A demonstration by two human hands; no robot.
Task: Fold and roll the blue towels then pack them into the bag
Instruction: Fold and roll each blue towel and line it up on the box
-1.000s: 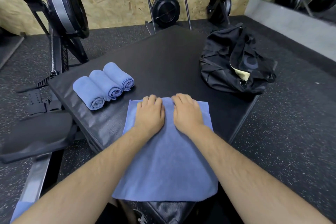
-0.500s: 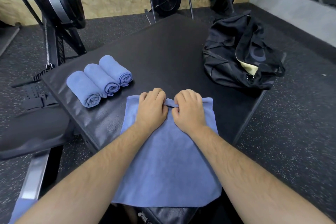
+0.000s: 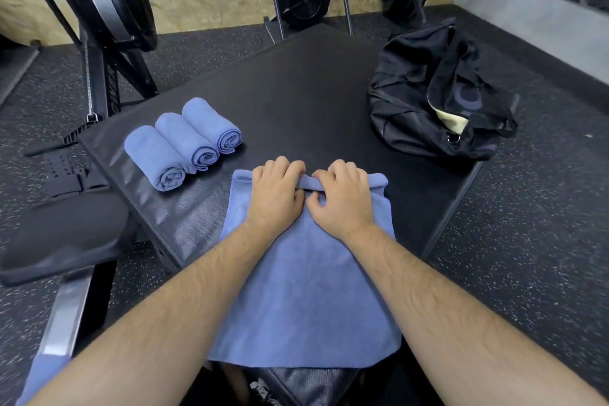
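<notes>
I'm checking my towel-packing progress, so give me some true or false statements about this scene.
Three rolled towels lie side by side on the black mat. True.
The left hand and right hand grip the far edge of the flat towel. True.
The black bag sits at the mat's right edge. True.
The rolled towels are inside the bag. False: they lie on the mat.
The flat towel is fully rolled. False: only its far edge is turned over.

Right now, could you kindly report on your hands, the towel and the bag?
Left hand, right hand grip far edge of flat towel, roll begun. Three rolled towels waiting. Nothing blocks bag.
</notes>
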